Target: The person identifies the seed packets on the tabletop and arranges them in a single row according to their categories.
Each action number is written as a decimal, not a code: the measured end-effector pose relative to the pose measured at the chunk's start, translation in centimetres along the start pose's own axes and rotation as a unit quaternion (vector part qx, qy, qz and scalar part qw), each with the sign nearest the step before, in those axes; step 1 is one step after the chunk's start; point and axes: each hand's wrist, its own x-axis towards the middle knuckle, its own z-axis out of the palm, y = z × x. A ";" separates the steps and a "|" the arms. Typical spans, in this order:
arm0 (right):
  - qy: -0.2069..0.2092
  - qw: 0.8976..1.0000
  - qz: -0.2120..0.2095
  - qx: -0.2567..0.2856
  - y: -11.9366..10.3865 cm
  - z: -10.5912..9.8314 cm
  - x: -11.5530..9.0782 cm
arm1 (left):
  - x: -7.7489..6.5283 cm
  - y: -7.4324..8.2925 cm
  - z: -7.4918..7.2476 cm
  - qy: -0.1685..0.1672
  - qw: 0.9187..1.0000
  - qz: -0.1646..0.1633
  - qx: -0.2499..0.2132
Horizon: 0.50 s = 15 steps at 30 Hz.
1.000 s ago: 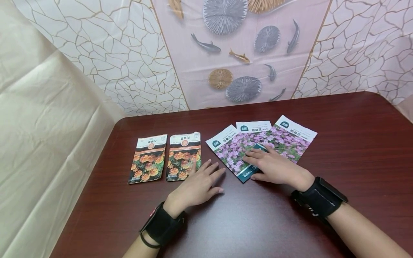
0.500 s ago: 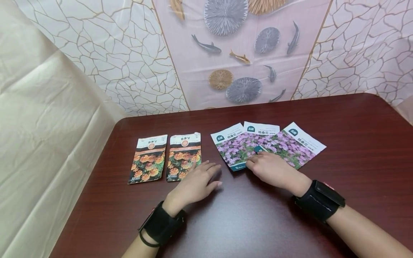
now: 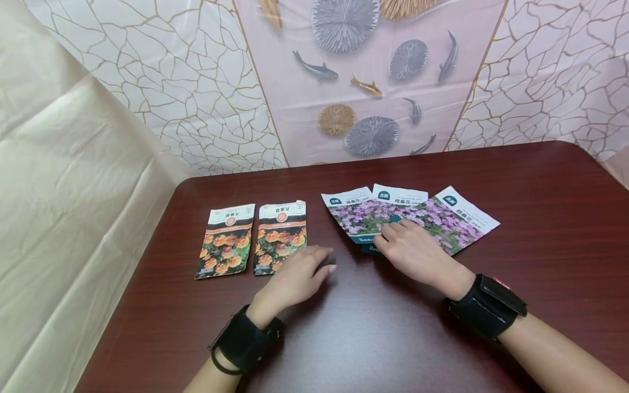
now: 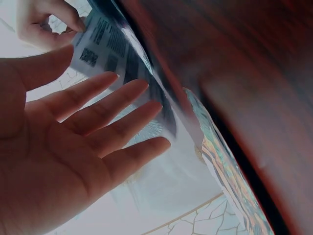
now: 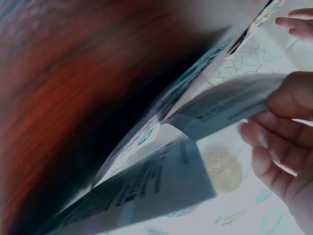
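Three seed packets with purple flowers fan out on the table in the head view: a left one (image 3: 350, 218), a middle one (image 3: 400, 195) and a right one (image 3: 457, 221). My right hand (image 3: 415, 248) is over their near ends. Its thumb and fingers pinch the edge of the left packet, whose printed back (image 5: 230, 105) shows raised in the right wrist view. My left hand (image 3: 292, 275) has its fingers extended and apart, palm visible in the left wrist view, and holds nothing. It overlaps the near corner of an orange-flower seed packet (image 3: 280, 232).
A second orange-flower packet (image 3: 226, 240) lies farther left on the dark red table (image 3: 373, 338). Behind the table's back edge hangs a patterned cloth (image 3: 304, 131). A pale sheet (image 3: 73, 191) drapes down the left side.
My right hand went from lying spread on the purple packets to pinching one. The fan shifted slightly right, and the left packet's near end rose. My left fingers drew together a little.
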 end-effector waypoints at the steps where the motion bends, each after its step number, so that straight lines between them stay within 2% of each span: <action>1: 0.009 1.000 -0.001 0.000 -0.1 -0.1 0.1 | 0.0 0.0 0.0 0.002 1.000 -0.004 -0.014; 5: 0.056 0.998 -0.005 0.006 -0.5 -0.6 0.6 | 0.2 0.1 -0.3 0.014 0.995 -0.027 -0.095; 9: 0.097 0.995 -0.015 0.012 -1.1 -1.3 1.2 | 0.2 0.1 -0.7 0.028 0.982 -0.050 -0.183; 15: 0.092 0.995 -0.029 -0.002 -2.1 -2.0 1.6 | 0.4 0.0 -1.0 0.035 0.957 -0.098 -0.270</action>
